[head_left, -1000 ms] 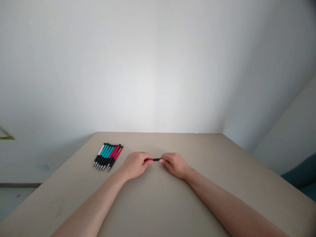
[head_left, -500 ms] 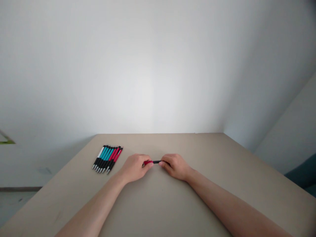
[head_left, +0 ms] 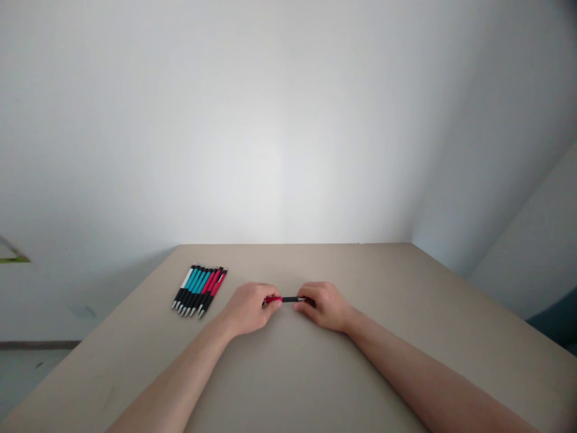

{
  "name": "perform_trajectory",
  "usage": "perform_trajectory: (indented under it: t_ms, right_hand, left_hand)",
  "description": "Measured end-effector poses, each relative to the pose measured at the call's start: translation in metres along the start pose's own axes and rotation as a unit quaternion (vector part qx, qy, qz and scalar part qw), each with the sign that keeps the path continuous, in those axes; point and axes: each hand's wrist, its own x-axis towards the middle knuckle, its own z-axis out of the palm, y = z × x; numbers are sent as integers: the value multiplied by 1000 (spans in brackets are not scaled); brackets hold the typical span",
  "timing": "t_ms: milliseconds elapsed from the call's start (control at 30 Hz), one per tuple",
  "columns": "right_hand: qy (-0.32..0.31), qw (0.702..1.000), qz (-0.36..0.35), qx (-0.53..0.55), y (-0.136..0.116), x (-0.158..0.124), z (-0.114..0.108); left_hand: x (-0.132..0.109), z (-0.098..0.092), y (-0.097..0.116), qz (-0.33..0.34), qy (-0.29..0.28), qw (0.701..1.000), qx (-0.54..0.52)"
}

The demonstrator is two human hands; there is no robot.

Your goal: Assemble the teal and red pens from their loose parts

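A red pen (head_left: 290, 299) with a black grip lies level between my two hands, low over the table. My left hand (head_left: 251, 308) is closed around its red barrel at the left end. At the other end my right hand (head_left: 324, 305) pinches around the silver tip, thumb below and fingers above. Something dark shows inside the curl of the right fingers; I cannot tell whether it is shadow or a part. Left of my left hand lies a neat slanted row of several pens (head_left: 201, 290), white, teal and red, with black grips and silver tips towards me.
The beige table (head_left: 288, 373) reaches back to a pale wall (head_left: 288, 132). At the far right edge a dark teal object (head_left: 556, 319) shows beyond the table. A green-edged shape (head_left: 15, 258) is on the left wall.
The right hand has shifted slightly right along the pen, so the silver tip now shows by its fingers. The left hand keeps its hold. The whole view has shifted a little.
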Motion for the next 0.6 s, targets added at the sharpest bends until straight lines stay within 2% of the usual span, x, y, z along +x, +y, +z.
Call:
perform_trajectory:
  t_ms: [300,600]
  right_hand:
    - [5,1000,-23,1,-2,-1,-2]
    - [12,1000,-6,3,-1,0,1]
  left_hand:
    - [1,4,-4,-7,7,1000,-28]
    - [2,2,2,-19,35,999,-2]
